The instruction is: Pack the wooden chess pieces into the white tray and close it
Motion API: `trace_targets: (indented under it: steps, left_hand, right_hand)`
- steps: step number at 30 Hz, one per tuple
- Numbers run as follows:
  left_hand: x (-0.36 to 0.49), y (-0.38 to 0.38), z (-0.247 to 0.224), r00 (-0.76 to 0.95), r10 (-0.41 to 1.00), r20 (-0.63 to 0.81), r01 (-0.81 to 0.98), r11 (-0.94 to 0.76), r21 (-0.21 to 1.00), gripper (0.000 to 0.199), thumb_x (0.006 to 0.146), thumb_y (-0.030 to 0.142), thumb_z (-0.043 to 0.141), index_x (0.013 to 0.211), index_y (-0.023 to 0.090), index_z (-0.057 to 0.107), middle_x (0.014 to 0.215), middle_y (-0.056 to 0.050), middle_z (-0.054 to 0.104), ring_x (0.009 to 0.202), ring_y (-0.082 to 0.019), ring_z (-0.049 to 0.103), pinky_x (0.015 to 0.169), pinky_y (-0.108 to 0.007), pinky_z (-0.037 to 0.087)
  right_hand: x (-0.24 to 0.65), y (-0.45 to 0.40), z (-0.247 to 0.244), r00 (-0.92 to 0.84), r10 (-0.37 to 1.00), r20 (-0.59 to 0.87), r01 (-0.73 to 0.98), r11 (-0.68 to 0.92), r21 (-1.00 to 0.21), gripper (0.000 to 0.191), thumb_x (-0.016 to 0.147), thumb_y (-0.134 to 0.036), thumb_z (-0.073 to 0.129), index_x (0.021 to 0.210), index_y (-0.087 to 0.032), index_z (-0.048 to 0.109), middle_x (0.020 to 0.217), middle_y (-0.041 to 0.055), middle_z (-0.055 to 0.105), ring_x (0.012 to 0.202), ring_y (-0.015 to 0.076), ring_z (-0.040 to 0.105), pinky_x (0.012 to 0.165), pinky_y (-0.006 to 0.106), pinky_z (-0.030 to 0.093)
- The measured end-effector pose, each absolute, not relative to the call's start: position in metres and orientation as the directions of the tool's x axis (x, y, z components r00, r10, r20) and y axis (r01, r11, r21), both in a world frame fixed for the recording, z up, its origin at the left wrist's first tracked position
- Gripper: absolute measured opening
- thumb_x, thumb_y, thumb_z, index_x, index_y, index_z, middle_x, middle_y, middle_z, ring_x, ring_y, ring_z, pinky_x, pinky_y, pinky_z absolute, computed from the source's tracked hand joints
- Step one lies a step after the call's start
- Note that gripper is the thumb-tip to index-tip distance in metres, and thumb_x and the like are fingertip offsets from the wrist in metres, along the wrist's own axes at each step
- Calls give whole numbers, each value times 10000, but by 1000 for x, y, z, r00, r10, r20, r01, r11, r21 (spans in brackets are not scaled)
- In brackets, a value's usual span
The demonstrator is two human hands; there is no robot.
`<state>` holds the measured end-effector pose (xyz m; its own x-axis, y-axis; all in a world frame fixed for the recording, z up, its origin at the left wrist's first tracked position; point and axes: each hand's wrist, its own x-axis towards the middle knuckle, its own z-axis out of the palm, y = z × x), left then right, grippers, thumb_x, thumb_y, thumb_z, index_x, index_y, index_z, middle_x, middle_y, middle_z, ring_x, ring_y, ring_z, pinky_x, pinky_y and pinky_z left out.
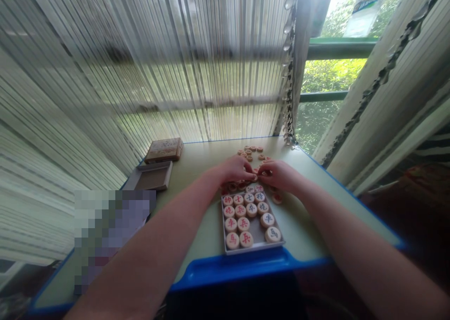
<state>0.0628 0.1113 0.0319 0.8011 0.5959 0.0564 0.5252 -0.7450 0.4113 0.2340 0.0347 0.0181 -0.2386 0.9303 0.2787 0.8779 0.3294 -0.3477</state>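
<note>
Both hands meet over a scatter of round wooden Chinese chess pieces behind a shallow box. My left hand is closed, its fingertips pinching a Chinese chess piece. Closed too, my right hand has thumb and finger together at the same spot; its fingers partly hide what they grip. In front of them, the open white box holds rows of pieces, red characters on the left and dark ones on the right, with a gap in the middle. Two pieces lie at its far edge.
At the back left sit a closed brown patterned box and an open shallow lid. The pale green table has a blue rim with a raised tray in front. A string curtain hangs behind, beside a window.
</note>
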Motion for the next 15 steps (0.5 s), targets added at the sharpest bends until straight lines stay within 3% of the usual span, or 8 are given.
trace_targets:
  steps: [7,15]
  left_hand:
    - [63,110,34,810,587,14,525,-734,430,356,667,463,607,860,187,720,778,-24,675,737,-154,577,658,-235,412]
    - [66,107,40,813,581,-37,539,-727,425,299,682,352,612,894,158,696,900,-34,678,843,-163,586,733,-226,421]
  right_hand:
    - [232,32,22,-230,931,285,872,327,-363,161,702,-249,574,772,-162,689,697,40,605,631,136,506,592,239,388]
    - [231,31,22,-258,932,253,844,345,-412,218,688,-323,613,823,-173,696,675,22,597,603,124,501,561,230,375]
